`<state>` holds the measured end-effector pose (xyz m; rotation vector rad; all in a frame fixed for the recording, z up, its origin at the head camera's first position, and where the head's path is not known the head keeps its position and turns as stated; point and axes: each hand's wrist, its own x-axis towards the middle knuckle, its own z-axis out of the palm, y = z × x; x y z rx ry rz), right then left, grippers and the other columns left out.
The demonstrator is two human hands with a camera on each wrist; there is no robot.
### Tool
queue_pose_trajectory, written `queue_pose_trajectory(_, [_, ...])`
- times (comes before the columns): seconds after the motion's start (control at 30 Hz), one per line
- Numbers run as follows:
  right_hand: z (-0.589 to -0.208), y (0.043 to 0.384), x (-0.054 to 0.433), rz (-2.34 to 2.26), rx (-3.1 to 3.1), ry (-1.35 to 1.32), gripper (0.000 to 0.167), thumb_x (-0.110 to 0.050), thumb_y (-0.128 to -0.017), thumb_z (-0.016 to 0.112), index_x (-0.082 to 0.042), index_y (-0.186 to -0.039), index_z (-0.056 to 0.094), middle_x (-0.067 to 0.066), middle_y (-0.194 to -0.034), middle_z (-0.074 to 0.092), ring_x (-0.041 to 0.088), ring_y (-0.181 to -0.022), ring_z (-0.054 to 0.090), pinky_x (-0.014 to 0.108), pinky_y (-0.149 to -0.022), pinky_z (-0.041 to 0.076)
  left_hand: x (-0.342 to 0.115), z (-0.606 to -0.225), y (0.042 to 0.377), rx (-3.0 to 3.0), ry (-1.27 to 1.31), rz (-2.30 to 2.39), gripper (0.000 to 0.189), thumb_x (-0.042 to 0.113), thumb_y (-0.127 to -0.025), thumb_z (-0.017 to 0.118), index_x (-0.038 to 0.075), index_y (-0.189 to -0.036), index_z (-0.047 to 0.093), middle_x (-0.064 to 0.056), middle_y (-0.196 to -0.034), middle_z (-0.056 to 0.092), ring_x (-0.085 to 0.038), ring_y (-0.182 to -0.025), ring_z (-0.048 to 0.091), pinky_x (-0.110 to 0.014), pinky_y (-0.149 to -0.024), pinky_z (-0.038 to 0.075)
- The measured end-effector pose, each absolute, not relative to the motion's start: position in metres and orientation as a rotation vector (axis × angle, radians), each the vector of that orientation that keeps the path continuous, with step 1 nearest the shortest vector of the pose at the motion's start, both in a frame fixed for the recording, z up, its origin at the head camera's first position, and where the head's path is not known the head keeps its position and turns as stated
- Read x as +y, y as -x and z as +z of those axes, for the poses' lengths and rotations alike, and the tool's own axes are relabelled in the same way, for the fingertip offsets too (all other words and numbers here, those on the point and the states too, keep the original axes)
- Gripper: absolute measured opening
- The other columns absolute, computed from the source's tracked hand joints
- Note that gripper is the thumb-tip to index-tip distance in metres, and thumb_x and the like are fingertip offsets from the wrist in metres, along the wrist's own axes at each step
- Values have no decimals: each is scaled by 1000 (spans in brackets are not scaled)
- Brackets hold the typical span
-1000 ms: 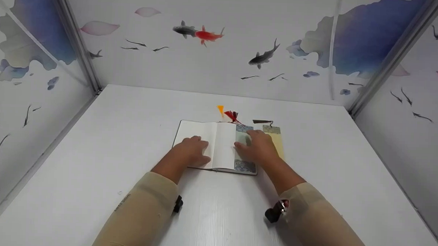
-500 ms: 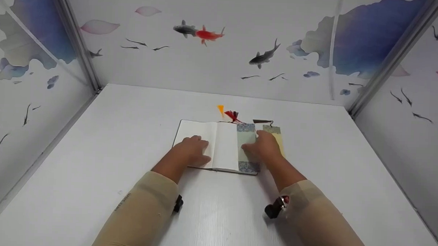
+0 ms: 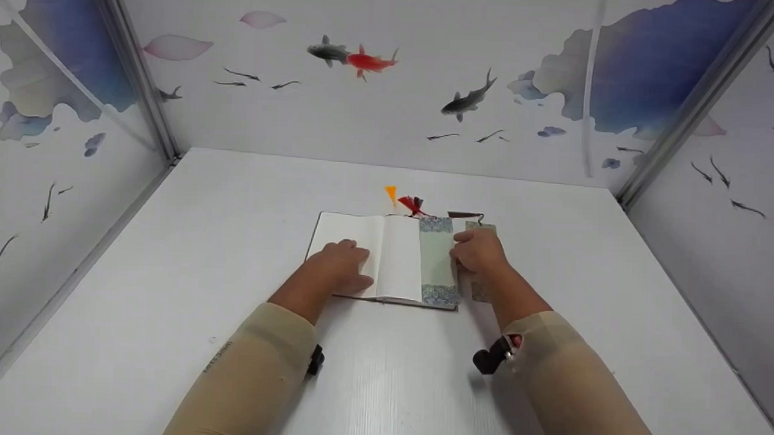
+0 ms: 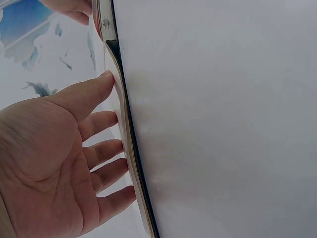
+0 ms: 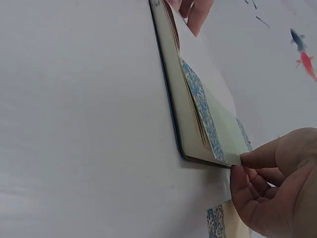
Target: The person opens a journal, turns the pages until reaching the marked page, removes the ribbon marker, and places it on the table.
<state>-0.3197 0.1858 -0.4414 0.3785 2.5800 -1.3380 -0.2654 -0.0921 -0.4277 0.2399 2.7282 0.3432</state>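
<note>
An open notebook with blank white pages lies on the white table. My left hand rests on its left page, fingers extended, and the left wrist view shows the thumb and fingertips touching the paper. Along the right page lies a pale green bookmark with blue floral bands at both ends. At the bookmark's outer edge my right hand pinches it, thumb on top and the other fingers curled beneath. A second, yellowish bookmark with a patterned end lies on the table, partly hidden under that hand.
Beyond the notebook's top edge lie an orange tassel and a red tassel. A dark brown tassel sits above the yellowish bookmark. White walls painted with fish enclose the table at the back and sides.
My right hand has moved right, off the green bookmark's face to its outer edge. The bookmark has shifted slightly right on the page. My left hand has stayed in place.
</note>
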Motion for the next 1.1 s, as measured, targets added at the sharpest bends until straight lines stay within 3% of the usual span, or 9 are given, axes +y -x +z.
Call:
queue_pose_trajectory(0.2, [-442,321,190,-1472,2489,-438,42,-10,-105,60,-10,-147,65,15,-142,68,21,-100,67,30,-76,58,-92,-427,265,2728,-235,343,71,46,-106,64,22,-168,38,-10,-178,28,-35,-166,26,-56,-133,28])
queue_pose_trajectory(0.63, [-426,324,225,-1632,2361,-445,47,-12,-106,60,-10,-153,59,14,-139,66,20,-102,66,27,-83,61,-90,-427,268,2726,-252,322,71,46,-106,63,22,-168,38,-10,-178,28,-35,-166,26,-56,-133,29])
queue_pose_trajectory(0.93, [-414,330,263,-1657,2321,-533,50,-13,-107,59,-15,-157,56,7,-135,61,16,-100,62,24,-82,59,-90,-427,268,2726,-251,326,71,46,-106,62,22,-168,37,-10,-179,27,-36,-166,25,-57,-132,30])
queue_pose_trajectory(1.1, [-415,333,285,-1694,2308,-610,51,-13,-107,59,-17,-158,55,5,-141,59,15,-100,62,24,-81,59,-91,-431,268,2733,-236,329,73,47,-106,64,22,-169,37,-9,-179,26,-36,-166,26,-58,-132,30])
